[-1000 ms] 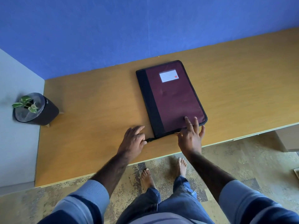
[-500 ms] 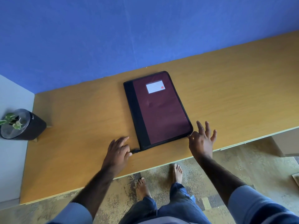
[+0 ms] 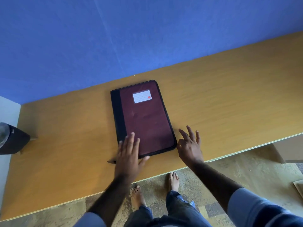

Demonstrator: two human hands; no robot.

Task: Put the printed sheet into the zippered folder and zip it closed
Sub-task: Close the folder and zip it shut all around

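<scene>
We find the zippered folder lying closed mid-desk. Our left hand rests flat on its near-left corner, gripping nothing; our right hand hovers splayed beside its near-right corner. No sheet is visible. Zipping appears complete; next, verify closure.

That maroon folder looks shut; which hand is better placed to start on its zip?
Probably the right hand: it sits open beside the zippered folder at its near right corner. The left hand lies flat on the cover, steadying it.

Head view, downward (close) over desk
</scene>
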